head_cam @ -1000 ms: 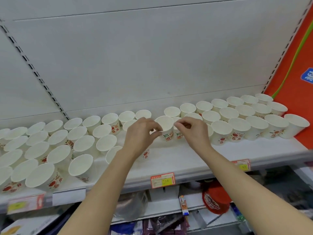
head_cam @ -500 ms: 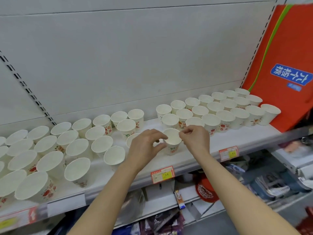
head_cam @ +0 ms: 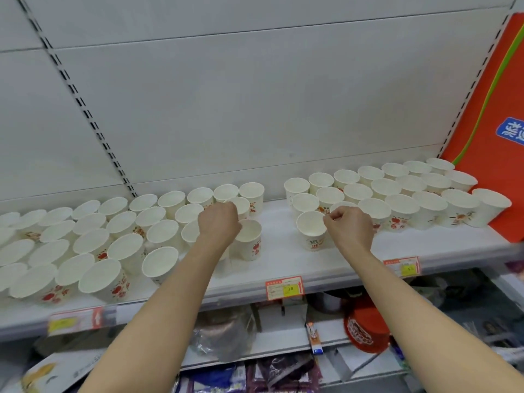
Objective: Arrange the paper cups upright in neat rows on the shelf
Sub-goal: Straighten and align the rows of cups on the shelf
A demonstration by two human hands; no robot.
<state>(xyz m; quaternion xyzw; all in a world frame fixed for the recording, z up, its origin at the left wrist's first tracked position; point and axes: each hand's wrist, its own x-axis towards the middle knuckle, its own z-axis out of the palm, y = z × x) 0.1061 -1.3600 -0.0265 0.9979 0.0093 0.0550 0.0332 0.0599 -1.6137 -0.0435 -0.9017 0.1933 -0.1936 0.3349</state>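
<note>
Paper cups stand mouth-up on the white shelf point(head_cam: 280, 262), axes vertical. The left hand point(head_cam: 218, 226) pinches the rim of one cup point(head_cam: 249, 239) at the right edge of the left cluster point(head_cam: 93, 239). The right hand point(head_cam: 350, 226), fingers curled, pinches the rim of another cup point(head_cam: 312, 232) at the front of the right-hand rows point(head_cam: 397, 194). A bare strip of shelf separates the two held cups. An orange sign point(head_cam: 487, 137) leans at the far right.

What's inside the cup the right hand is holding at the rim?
The cup under the right hand shows a bare white interior wall, no contents or nested cup visible. The hand covers its right rim, and the bottom is hard to make out from this angle.
</note>
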